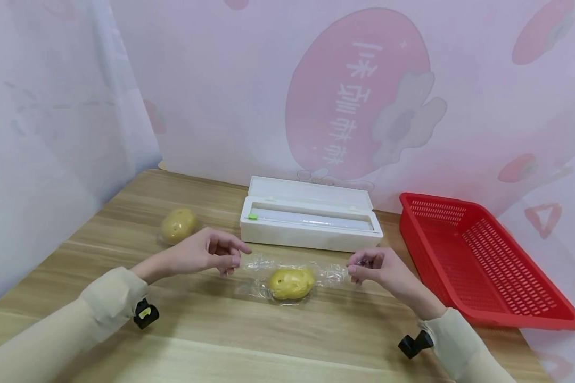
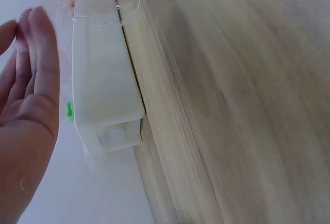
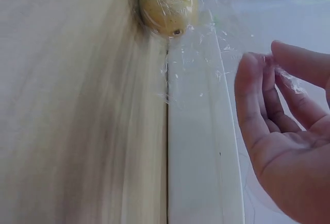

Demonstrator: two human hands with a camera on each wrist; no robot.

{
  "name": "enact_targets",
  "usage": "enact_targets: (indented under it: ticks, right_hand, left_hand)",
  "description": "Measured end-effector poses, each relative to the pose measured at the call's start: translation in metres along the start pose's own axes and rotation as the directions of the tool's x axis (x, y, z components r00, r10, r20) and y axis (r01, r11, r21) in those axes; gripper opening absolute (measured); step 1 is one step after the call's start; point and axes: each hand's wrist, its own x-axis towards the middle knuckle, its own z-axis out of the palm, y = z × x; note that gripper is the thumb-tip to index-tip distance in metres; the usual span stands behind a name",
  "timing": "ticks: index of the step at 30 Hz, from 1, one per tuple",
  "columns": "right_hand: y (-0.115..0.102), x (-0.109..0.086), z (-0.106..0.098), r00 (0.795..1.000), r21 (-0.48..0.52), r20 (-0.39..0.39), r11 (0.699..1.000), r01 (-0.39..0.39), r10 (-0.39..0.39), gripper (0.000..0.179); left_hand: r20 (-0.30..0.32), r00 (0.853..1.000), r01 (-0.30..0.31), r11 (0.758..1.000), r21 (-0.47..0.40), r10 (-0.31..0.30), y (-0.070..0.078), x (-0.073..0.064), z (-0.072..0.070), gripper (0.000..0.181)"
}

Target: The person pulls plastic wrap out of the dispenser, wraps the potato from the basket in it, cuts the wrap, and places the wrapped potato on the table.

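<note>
A yellow potato lies on the wooden table under clear plastic wrap, which spreads out on both sides of it. My right hand pinches the wrap's right end between thumb and fingertips, and the film is bunched there in the right wrist view. At the wrap's left end is my left hand, its index finger stretched out and its thumb close to the other fingers. In the left wrist view those fingers are nearly straight, beside the film. Another potato sits beyond the left wrist, with a glossy surface.
Behind the hands stands a white wrap dispenser box, its lid raised and a film roll inside. A green slider sits at its left end. At the right is a red plastic basket. Printed cloth hangs behind the table.
</note>
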Motion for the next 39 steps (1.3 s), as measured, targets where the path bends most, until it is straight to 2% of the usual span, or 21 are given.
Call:
enact_targets:
  ticks: [2, 7, 13, 16, 20, 23, 29, 39]
  right_hand:
    - [-0.001, -0.003, 0.001, 1.0, 0.01, 0.021, 1.0, -0.002, 0.002, 0.025]
    - [-0.001, -0.007, 0.003, 0.997, 0.046, 0.073, 0.999, -0.012, 0.009, 0.022]
    - [0.002, -0.007, 0.004, 0.989, 0.006, 0.145, 1.0, -0.02, 0.019, 0.017]
    - [0.004, -0.004, 0.007, 0.99, -0.053, 0.133, 0.998, -0.036, 0.043, 0.021]
    - [0.006, 0.002, 0.014, 0.994, -0.199, 0.078, 0.978, -0.061, 0.078, 0.028]
    - [0.006, 0.006, 0.019, 0.993, -0.282, 0.046, 0.956, -0.087, 0.104, 0.031]
    - [0.006, 0.011, 0.027, 0.992, -0.345, 0.032, 0.933, -0.101, 0.119, 0.033]
    - [0.013, 0.014, 0.032, 0.992, -0.279, 0.058, 0.956, -0.093, 0.113, 0.012]
  left_hand:
    - [0.033, 0.999, -0.003, 1.0, 0.01, 0.003, 0.001, -0.001, 0.001, 0.029]
    - [0.085, 0.996, -0.031, 0.994, 0.105, 0.022, 0.001, -0.002, 0.003, 0.025]
    - [0.158, 0.986, -0.082, 0.976, 0.201, 0.05, 0.003, -0.002, 0.009, 0.021]
    - [0.202, 0.978, -0.1, 0.967, 0.236, 0.052, 0.004, -0.001, 0.014, 0.021]
    - [0.244, 0.969, -0.085, 0.962, 0.258, 0.02, 0.004, 0.0, 0.02, 0.02]
    - [0.247, 0.969, -0.059, 0.959, 0.278, -0.012, 0.003, 0.002, 0.023, 0.018]
    - [0.239, 0.97, -0.027, 0.951, 0.308, -0.05, -0.005, 0.004, 0.026, 0.017]
    - [0.211, 0.974, 0.023, 0.961, 0.275, -0.084, -0.012, 0.003, 0.026, 0.025]
